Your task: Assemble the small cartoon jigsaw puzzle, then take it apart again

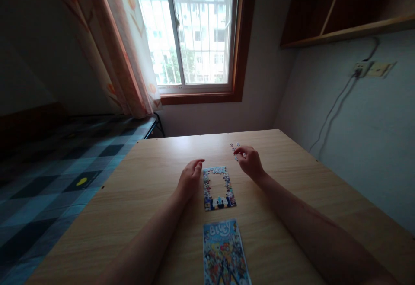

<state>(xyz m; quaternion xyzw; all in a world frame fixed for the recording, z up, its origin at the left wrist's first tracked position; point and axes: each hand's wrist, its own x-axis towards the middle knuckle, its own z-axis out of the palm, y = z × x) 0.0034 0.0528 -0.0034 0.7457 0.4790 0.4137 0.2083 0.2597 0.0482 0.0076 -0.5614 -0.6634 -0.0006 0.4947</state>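
A jigsaw puzzle (231, 195) lies on the table with its frame of pieces joined and bare wood showing inside. My left hand (191, 175) rests at its upper left corner, fingers stretched out and holding nothing. Beyond the puzzle, to the right, is a small group of loose puzzle pieces (232, 145). My right hand (249, 160) is over these pieces with its fingers pinched together; whatever is between the fingertips is hidden. Closer to me lies a picture sheet (223, 250) printed with "Bluey" and a crowd of cartoon figures.
The wooden table (155, 168) reaches toward a wall with a window (204, 38). A bed with a checked cover (48, 190) stands along the left. At right are a wall socket (361, 69) with a hanging cord and a wooden shelf (350, 27) above.
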